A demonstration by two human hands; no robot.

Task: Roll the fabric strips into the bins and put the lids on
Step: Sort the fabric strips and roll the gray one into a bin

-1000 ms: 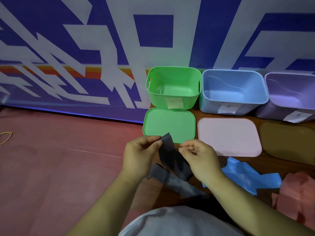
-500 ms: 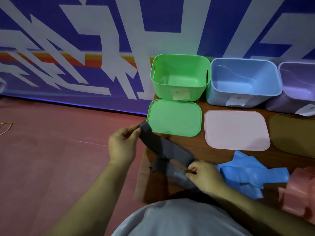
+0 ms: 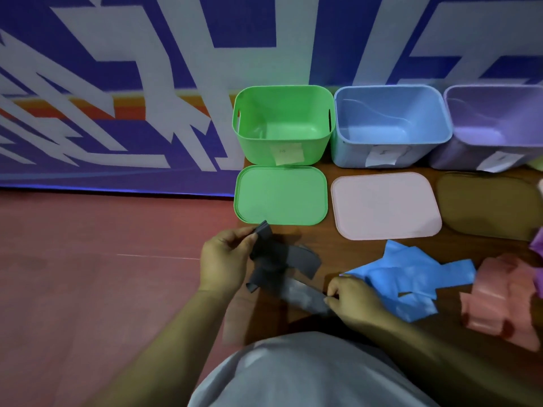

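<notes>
From the head camera, the grey fabric strip (image 3: 282,259) sags in loose folds over the table's (image 3: 349,254) left edge, its long axis running from far left to near right. The left hand (image 3: 226,259) pinches its far end and the right hand (image 3: 352,301) pinches its near end. Behind, the green bin (image 3: 255,148), blue bin (image 3: 352,154) and purple bin (image 3: 458,154) stand open, showing bare floors.

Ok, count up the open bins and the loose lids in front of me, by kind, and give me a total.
Bins: 3 (green bin, blue bin, purple bin)
Lids: 3 (green lid, pink lid, brown lid)
Total: 6 in view; the frame's right edge may hide more.
</notes>
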